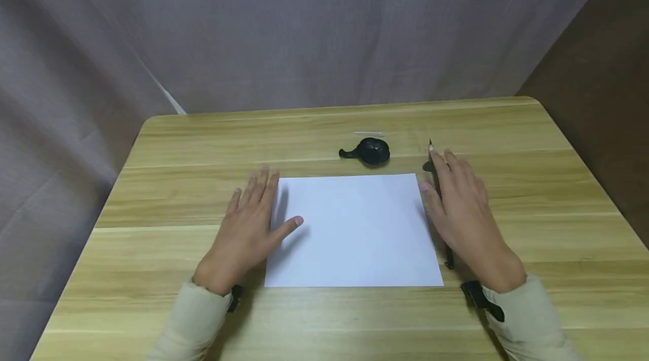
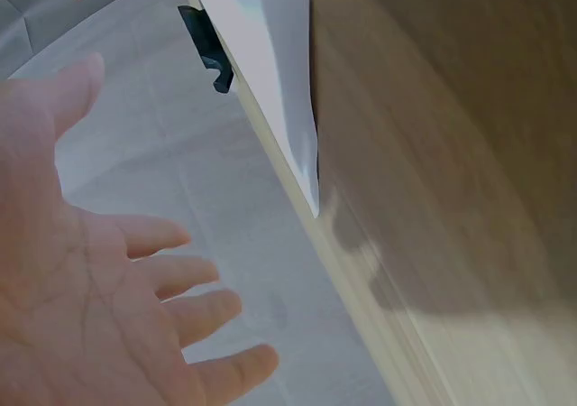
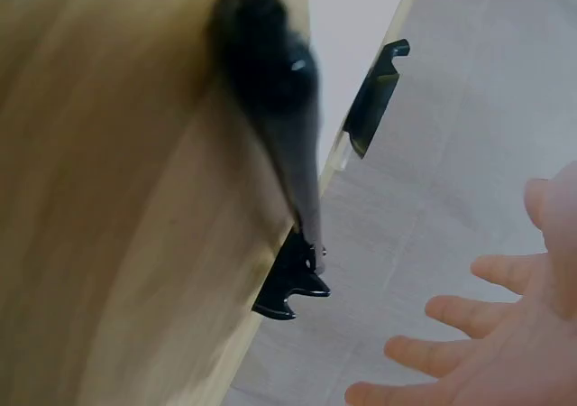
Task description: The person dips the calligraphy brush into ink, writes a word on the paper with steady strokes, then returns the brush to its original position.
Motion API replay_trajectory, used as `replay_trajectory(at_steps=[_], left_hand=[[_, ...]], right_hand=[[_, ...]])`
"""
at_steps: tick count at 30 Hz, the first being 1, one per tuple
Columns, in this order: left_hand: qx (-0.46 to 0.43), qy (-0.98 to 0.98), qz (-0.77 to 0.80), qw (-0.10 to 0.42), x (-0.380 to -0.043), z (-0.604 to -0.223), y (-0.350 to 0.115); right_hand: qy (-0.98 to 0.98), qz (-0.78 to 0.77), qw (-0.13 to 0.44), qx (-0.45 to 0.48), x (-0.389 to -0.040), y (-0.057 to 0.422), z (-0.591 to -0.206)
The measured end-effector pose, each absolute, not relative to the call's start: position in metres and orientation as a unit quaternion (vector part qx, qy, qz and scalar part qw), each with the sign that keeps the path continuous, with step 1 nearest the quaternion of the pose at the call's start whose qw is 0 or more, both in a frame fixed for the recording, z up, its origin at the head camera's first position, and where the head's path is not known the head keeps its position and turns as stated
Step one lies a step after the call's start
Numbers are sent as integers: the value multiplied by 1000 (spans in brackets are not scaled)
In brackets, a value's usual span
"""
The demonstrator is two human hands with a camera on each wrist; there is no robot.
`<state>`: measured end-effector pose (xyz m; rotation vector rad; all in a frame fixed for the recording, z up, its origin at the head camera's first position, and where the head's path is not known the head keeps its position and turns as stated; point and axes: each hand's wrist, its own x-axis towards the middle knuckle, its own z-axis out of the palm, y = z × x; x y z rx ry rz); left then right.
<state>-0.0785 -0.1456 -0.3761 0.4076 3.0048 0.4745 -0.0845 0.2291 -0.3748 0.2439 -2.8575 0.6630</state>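
Note:
A white sheet of paper (image 1: 355, 231) lies flat on the wooden table. My left hand (image 1: 247, 230) hovers over its left edge, fingers straight and thumb spread; the left wrist view shows that palm (image 2: 99, 280) holding nothing. Beyond the paper's right edge, my right hand (image 1: 463, 214) is held over a dark-handled writing brush (image 1: 449, 254). In the right wrist view the straight fingers (image 3: 428, 356) stand apart from the brush (image 3: 293, 153). Its tip end leans on a small black rest (image 3: 293, 280). A black ladle-shaped dish (image 1: 373, 151) sits behind the paper.
Behind the dish lies a thin whitish stick (image 1: 368, 133). The table (image 1: 167, 192) ends at a grey curtain (image 1: 304, 34) at the back, with a dark brown surface (image 1: 603, 90) to the right.

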Motion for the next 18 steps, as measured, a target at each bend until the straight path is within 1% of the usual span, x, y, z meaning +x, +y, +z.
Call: replay_trajectory(at_steps=[10,15,18], left_hand=[[171,962,200,69,-81,-372,-162],[194,952,207,115,-80,-374,-168],[209,945,204,144,-79,-375,-172]], right_hand=[[-956,214,132,152,-82,240,-376],[-955,190,130,189,-80,250,-378],[-948,158,151,232,-80,257,-381]])
